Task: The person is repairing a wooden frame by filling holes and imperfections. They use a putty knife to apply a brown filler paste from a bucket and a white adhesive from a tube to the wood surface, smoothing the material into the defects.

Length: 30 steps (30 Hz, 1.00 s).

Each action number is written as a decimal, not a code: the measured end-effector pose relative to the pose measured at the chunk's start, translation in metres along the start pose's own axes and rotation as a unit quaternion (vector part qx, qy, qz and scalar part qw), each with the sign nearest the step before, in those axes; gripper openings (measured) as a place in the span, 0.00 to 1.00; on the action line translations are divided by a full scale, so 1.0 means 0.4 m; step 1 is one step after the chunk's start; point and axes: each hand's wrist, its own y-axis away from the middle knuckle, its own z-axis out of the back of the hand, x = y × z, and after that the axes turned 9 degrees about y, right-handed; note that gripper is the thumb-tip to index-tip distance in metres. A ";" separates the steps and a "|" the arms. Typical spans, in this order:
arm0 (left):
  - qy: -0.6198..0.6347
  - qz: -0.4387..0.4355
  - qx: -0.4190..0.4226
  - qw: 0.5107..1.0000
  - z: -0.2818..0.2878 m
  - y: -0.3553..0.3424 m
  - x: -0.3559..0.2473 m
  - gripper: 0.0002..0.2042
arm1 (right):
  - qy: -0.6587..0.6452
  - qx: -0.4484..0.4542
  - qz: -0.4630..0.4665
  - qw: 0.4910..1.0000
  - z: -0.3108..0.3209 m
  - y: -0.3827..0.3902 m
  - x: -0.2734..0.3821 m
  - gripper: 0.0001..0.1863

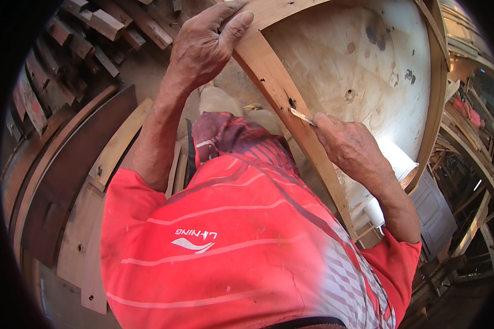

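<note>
Head view: right hand point(348, 143) grasps a slim tool point(302, 115), its tip beside the dark hole point(292, 102) in the wooden rail point(274, 77). Left hand point(207, 44) grips the rail's upper end, fingertips partly hidden. Judged best: low tool angle, short strokes, left hand bracing. Rail slants alongside the red shirt point(214, 230); white container point(395, 159) sits near the right forearm, limiting elbow swing.

Scrap blocks of wood point(107, 24) crowd the dusty floor point(141, 77) of this timber-strewn room, where a dark brown panel point(77, 175) and a pale curved plank point(119, 143) lie along the left side. Across from them, a grey panel point(431, 214) leans near a slanting board point(472, 226), a red bundle point(466, 112) sits among stacked lumber, and warm light glows at upper right.
</note>
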 end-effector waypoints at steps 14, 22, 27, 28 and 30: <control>-0.077 -0.039 -0.024 0.996 -0.008 0.005 -0.005 0.16 | -0.188 -0.247 -0.143 0.940 -0.127 -0.030 0.140 0.08; -0.087 -0.054 -0.020 0.995 0.006 0.012 0.016 0.18 | -0.177 -0.256 -0.191 0.931 -0.100 0.017 0.180 0.08; -0.065 -0.055 -0.012 0.996 0.009 0.008 0.018 0.17 | -0.171 -0.233 -0.237 0.927 -0.033 0.080 0.210 0.09; -0.061 -0.055 -0.011 0.997 0.008 0.009 0.015 0.17 | -0.177 -0.213 -0.252 0.927 -0.037 0.076 0.208 0.09; -0.053 -0.054 -0.008 0.997 0.005 0.008 0.012 0.16 | -0.190 -0.173 -0.279 0.925 -0.057 0.060 0.195 0.10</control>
